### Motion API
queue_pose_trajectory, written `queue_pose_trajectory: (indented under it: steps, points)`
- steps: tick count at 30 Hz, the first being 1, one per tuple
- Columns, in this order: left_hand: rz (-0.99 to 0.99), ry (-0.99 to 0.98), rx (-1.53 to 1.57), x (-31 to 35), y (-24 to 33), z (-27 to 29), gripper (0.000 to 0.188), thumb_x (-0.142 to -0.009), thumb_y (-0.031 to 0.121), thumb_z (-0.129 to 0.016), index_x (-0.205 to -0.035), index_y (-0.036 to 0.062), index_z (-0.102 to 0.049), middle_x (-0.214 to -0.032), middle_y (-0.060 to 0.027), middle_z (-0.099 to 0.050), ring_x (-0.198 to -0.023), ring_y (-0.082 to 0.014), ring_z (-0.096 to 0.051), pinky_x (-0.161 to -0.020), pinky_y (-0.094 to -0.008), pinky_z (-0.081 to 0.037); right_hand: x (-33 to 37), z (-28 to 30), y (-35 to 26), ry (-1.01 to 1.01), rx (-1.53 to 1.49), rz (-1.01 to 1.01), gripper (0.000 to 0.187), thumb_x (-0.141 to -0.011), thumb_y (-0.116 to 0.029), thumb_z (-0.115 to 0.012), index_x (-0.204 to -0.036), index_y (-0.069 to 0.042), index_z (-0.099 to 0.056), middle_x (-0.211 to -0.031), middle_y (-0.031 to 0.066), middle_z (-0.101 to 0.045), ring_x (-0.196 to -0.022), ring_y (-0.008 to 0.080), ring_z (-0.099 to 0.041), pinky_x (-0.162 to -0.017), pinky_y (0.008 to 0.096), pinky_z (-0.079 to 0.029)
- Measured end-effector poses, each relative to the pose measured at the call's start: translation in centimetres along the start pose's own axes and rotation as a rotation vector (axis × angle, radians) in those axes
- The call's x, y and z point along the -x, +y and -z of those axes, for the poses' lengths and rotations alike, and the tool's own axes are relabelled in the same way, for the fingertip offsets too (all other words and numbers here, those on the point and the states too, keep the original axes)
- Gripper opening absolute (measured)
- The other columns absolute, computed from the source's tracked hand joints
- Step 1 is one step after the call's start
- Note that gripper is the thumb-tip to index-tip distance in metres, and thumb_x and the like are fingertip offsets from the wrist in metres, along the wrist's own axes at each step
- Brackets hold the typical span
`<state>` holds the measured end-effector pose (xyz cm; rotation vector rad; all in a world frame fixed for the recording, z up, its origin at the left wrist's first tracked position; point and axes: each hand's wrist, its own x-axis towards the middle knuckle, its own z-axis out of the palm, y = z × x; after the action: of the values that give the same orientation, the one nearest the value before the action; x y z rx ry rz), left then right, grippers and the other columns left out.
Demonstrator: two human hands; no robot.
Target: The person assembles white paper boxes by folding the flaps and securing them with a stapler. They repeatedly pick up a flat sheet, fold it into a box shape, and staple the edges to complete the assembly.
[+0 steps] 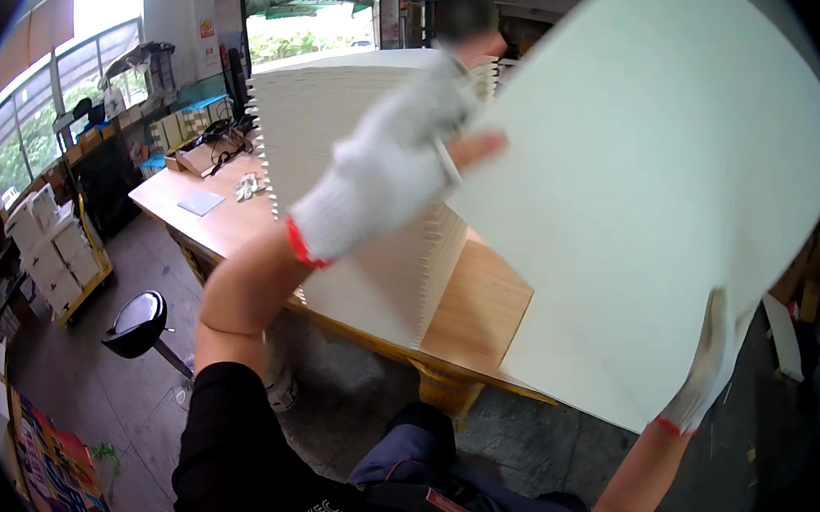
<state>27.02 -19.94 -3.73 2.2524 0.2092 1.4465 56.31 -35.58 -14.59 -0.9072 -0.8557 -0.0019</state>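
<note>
A large white sheet [646, 198], board or stiff paper, stands tilted over the right of the table. My right hand [705, 361], in a white knit glove with a red cuff, grips its lower right edge. Beside the sheet's left edge is my left hand [393, 168], gloved the same way with bare fingertips. It is raised in front of a tall stack of white sheets [343, 251]; its thumb is apart from the fingers, which blur with motion. Whether it touches the sheet I cannot tell. The stack's edges look stepped.
The wooden table [478, 305] carries the stack, a loose glove [249, 186] and a small pale card [201, 203]. A black stool [138, 321] stands at the left, with a trolley of white boxes [54, 252] beyond. A white strip [783, 338] leans at the right.
</note>
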Motion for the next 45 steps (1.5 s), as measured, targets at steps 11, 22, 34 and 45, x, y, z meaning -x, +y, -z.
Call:
queue_pose_trajectory:
  steps: [11,22,34,45]
  points:
    - [0.072,0.312,-0.154,-10.6,-5.0,24.6,0.045,-0.097,0.017,-0.064,-0.140,0.0049,-0.053,-0.091,-0.0010,-0.065,-0.058,-0.0034,-0.043,-0.050,-0.0212,-0.037,-17.4,-31.4,-3.0,-0.528,-0.276,0.090,0.033,-0.093,-0.030,-0.069,-0.091,0.003,-0.069,-0.083,0.0078,-0.067,-0.073,0.0160,-0.058,-0.068,0.0292,-0.046]
    - [0.730,-0.141,-0.664,-6.8,-11.2,26.8,0.037,-0.096,0.036,-0.059,-0.122,0.0130,-0.070,-0.085,-0.0017,-0.060,-0.071,-0.0130,-0.046,-0.062,-0.0295,-0.040,-14.6,-31.8,-2.1,-0.776,1.060,0.371,0.078,-0.080,-0.074,-0.059,-0.111,-0.003,-0.072,-0.100,0.0143,-0.071,-0.095,0.0278,-0.066,-0.086,0.0386,-0.048]
    - [0.604,-0.120,-0.499,-4.2,-10.0,28.4,0.032,-0.091,0.028,-0.075,-0.115,0.0078,-0.071,-0.093,-0.0004,-0.067,-0.081,-0.0072,-0.058,-0.074,-0.0226,-0.047,-10.8,-28.9,-6.6,-1.126,0.638,0.365,0.029,-0.087,-0.034,-0.072,-0.102,-0.010,-0.074,-0.092,0.0054,-0.071,-0.094,0.0167,-0.063,-0.088,0.0339,-0.047]
    - [0.535,-0.083,-0.433,-3.6,-11.3,28.9,0.035,-0.088,0.027,-0.077,-0.112,0.0020,-0.071,-0.083,-0.0007,-0.064,-0.073,-0.0078,-0.056,-0.068,-0.0220,-0.045,-9.9,-29.0,-6.1,-1.035,0.649,0.303,0.029,-0.085,-0.032,-0.072,-0.103,-0.009,-0.075,-0.094,0.0048,-0.074,-0.093,0.0158,-0.066,-0.088,0.0325,-0.048]
